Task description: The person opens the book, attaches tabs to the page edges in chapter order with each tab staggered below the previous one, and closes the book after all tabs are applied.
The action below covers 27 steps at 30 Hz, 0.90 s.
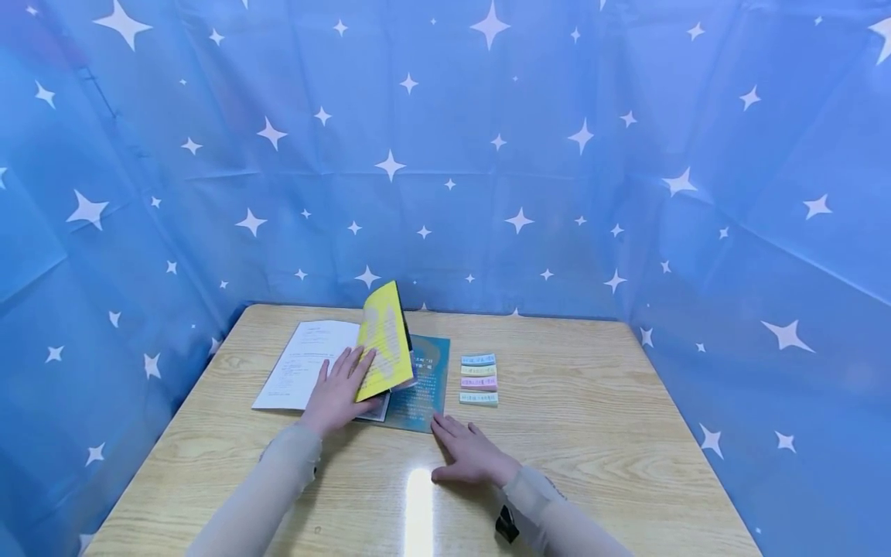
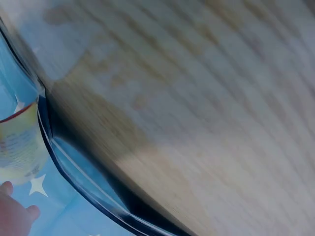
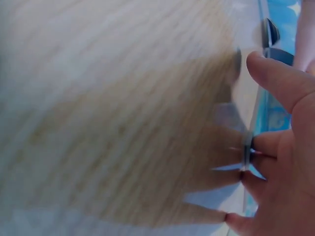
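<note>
A booklet lies spread on the table, with a white page (image 1: 306, 363) at left and a teal cover (image 1: 421, 387) at right. Between them a yellow page (image 1: 386, 340) stands raised and curved; it also appears as a pale yellow sheet (image 2: 19, 145) in the left wrist view. My left hand (image 1: 341, 393) lies over the white page, fingers extended and touching the yellow page's lower left edge. On the table, my right hand (image 1: 469, 452) rests flat, fingertips at the cover's lower right corner. The right wrist view shows that hand (image 3: 290, 123) with fingers spread.
Several pastel paper strips (image 1: 479, 381) with handwriting lie in a column right of the booklet. The wooden table (image 1: 578, 410) reaches a blue star-patterned curtain (image 1: 445, 193) at back and sides. Light glares off the table near the front.
</note>
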Available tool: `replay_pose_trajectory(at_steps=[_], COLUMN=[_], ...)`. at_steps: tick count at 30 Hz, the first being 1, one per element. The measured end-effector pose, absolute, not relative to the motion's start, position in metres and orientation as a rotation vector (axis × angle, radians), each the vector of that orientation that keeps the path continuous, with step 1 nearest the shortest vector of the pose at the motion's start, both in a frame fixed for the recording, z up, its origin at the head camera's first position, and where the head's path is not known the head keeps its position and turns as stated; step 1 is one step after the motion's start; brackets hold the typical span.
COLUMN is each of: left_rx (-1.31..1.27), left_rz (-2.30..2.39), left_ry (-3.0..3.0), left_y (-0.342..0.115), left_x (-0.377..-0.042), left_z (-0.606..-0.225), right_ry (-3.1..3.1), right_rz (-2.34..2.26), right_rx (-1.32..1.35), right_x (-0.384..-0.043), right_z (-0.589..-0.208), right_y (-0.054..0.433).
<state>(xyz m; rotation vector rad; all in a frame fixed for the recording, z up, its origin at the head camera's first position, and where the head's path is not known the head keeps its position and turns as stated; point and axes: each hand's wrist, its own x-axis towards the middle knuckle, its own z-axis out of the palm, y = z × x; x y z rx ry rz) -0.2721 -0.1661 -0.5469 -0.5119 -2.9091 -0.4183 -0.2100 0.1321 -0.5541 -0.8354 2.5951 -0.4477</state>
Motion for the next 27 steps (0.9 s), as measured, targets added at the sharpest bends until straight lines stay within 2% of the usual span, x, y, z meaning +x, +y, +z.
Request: replay_pose_trajectory(at_steps=[27], left_rx=[0.070], left_rz=[-0.784], left_ry=[-2.682], left_y=[-0.187], left_x=[-0.255], left_z=[-0.547], right_ry=[2.603], right_rz=[-0.451], right_rx=[-0.807], right_x=[-0.212], right_z=[-0.543], right_y=[0.139])
